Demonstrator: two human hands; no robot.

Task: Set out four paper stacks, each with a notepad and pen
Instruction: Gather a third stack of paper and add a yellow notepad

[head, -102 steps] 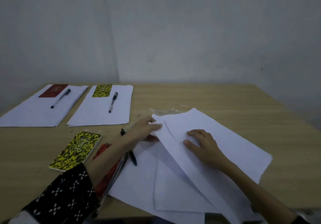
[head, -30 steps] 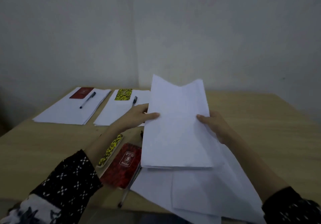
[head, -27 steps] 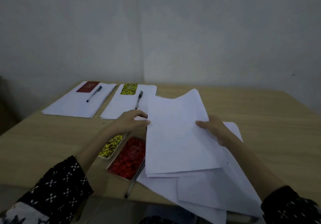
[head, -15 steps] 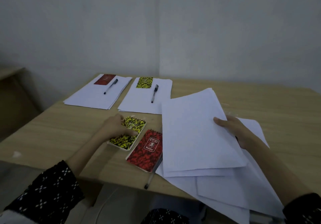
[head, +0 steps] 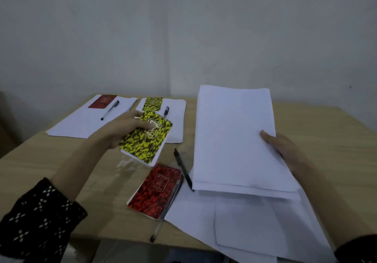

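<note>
My left hand holds a yellow-and-black notepad lifted above the table. My right hand grips a stack of white paper by its right edge, raised over loose sheets. A red notepad lies near the front edge with a clear pen along its right side. A black pen lies beside the held stack. At the back left, two paper stacks lie flat: one with a red notepad and pen, one with a yellow notepad and pen.
The wooden table has bare surface at the right and at the front left. A grey wall rises close behind it. The loose sheets overhang the front edge.
My left hand let go of the paper stack, reached to the yellow notepad and lifted it off the table. My right hand alone now holds the stack, raised more upright.
</note>
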